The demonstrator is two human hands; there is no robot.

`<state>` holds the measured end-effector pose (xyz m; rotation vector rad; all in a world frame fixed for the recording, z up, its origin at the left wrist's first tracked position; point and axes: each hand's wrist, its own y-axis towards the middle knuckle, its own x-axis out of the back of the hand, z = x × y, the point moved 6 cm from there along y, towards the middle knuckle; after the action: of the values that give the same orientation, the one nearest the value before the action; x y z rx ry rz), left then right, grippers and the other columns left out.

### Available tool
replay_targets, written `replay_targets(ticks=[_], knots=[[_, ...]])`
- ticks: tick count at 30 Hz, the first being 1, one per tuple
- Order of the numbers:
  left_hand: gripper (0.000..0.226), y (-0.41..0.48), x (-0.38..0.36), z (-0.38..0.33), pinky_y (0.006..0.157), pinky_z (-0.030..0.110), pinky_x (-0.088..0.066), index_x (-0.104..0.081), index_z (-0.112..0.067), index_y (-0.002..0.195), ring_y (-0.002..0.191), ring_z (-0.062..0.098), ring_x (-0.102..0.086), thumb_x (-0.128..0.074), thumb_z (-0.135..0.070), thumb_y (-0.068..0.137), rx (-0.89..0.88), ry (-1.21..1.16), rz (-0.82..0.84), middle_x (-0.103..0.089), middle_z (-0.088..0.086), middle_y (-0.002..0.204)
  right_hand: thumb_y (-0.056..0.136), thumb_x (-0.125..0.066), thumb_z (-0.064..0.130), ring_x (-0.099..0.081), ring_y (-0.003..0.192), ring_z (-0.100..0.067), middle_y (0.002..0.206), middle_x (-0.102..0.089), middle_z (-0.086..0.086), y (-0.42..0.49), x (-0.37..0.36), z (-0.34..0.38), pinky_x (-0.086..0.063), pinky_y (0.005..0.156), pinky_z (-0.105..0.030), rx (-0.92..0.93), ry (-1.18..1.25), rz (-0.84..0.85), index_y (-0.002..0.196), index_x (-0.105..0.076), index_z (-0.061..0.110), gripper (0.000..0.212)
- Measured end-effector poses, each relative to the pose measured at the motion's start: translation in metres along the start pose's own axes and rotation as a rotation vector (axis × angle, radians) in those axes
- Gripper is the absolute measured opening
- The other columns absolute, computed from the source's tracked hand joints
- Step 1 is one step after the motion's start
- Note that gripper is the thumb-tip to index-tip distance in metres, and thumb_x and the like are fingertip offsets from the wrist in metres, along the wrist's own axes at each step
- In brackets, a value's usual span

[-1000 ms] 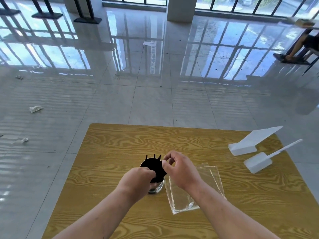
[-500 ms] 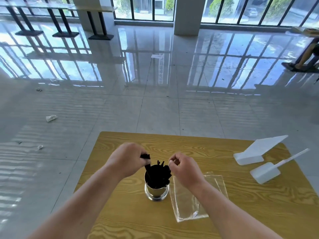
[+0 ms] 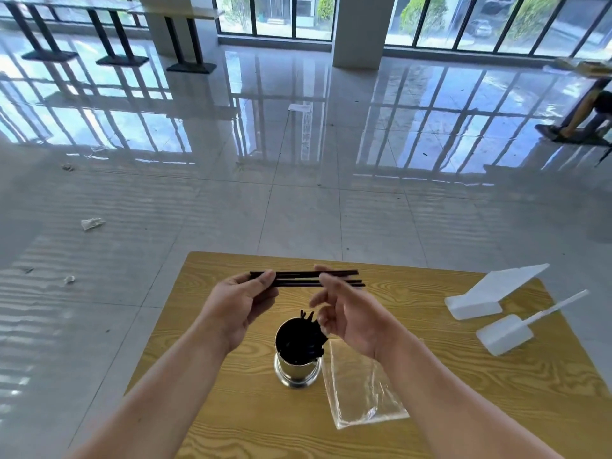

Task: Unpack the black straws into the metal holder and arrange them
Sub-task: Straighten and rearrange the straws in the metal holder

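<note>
Left hand (image 3: 236, 304) fingers clamped on loose straws (image 3: 298, 279), held level; right hand (image 3: 347, 313) fingers apart. Risk: straws slip, scatter, or tip the holder (image 3: 296, 366).

Floor (image 3: 298, 207): large pale grey tiles, highly glossy, mirroring window frames and daylight. Windows (image 3: 463, 24): full-height, dark-framed, along the far wall; greenery and a parked car outside. Pillar (image 3: 359, 31): white, square, between window bays; a second one (image 3: 155, 14) at left. Tables (image 3: 99, 8): far left, on black pedestal legs. Litter (image 3: 92, 223): small scraps on the left floor. Bench (image 3: 430, 409): yellow wood-grain top, foreground.
</note>
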<state>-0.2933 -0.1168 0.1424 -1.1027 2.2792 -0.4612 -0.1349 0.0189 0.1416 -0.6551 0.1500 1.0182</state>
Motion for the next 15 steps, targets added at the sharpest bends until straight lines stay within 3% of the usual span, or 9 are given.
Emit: replay_targets(ticks=[3,5,7,11,13,15], knots=[[0.028,0.003,-0.005,0.03,0.058,0.023,-0.062,-0.078,-0.003,0.095,0.067,0.015,-0.078,-0.084,-0.016,0.071,0.112,-0.1,0.071,-0.079,0.012,0.08,0.101,-0.069,0.042,-0.062,0.059,-0.02,0.078,-0.073,-0.011,0.0,0.005,0.02,-0.051,0.053,-0.03,0.106,-0.008,-0.179,0.104,-0.082,0.013,0.032],[0.034,0.004,-0.006,0.044,0.06,0.024,-0.063,-0.076,-0.001,0.102,0.071,0.017,-0.078,-0.085,-0.017,0.073,0.174,-0.03,0.126,-0.08,0.014,0.085,0.108,-0.059,0.033,-0.064,0.058,-0.022,0.071,-0.073,-0.013,-0.003,0.013,0.031,-0.053,0.052,-0.032,0.207,-0.247,-0.295,0.09,-0.082,0.009,0.038],[0.036,0.009,0.001,0.054,0.063,0.025,-0.063,-0.077,-0.005,0.106,0.076,0.016,-0.076,-0.088,-0.025,0.078,0.159,0.253,0.102,-0.081,0.013,0.092,0.108,-0.057,0.029,-0.064,0.055,-0.021,0.066,-0.072,-0.011,-0.008,0.018,0.036,-0.054,0.051,-0.033,0.288,-0.436,-0.349,0.084,-0.08,0.008,0.039],[0.016,0.02,0.023,0.05,0.076,0.035,-0.065,-0.076,-0.024,0.101,0.087,0.016,-0.073,-0.083,-0.028,0.088,-0.077,0.801,-0.068,-0.078,0.002,0.099,0.107,-0.059,0.03,-0.052,0.051,-0.018,0.058,-0.066,-0.006,-0.012,0.019,0.023,-0.043,0.05,-0.035,0.325,-0.747,-0.341,0.076,-0.075,0.014,0.039],[0.024,0.022,0.024,0.05,0.084,0.041,-0.063,-0.071,-0.03,0.108,0.094,0.015,-0.072,-0.081,-0.03,0.087,-0.122,0.965,-0.054,-0.074,-0.006,0.105,0.105,-0.061,0.035,-0.048,0.052,-0.014,0.06,-0.063,-0.004,-0.009,0.01,0.003,-0.042,0.054,-0.039,0.304,-0.873,-0.269,0.076,-0.071,0.012,0.038],[0.048,0.024,0.019,0.054,0.085,0.037,-0.061,-0.063,-0.036,0.124,0.099,0.01,-0.066,-0.08,-0.035,0.079,-0.139,1.152,0.012,-0.065,-0.011,0.12,0.097,-0.068,0.045,-0.059,0.058,-0.006,0.072,-0.071,0.007,-0.005,0.002,-0.015,-0.05,0.056,-0.032,0.226,-1.011,-0.225,0.091,-0.075,0.022,0.025]])
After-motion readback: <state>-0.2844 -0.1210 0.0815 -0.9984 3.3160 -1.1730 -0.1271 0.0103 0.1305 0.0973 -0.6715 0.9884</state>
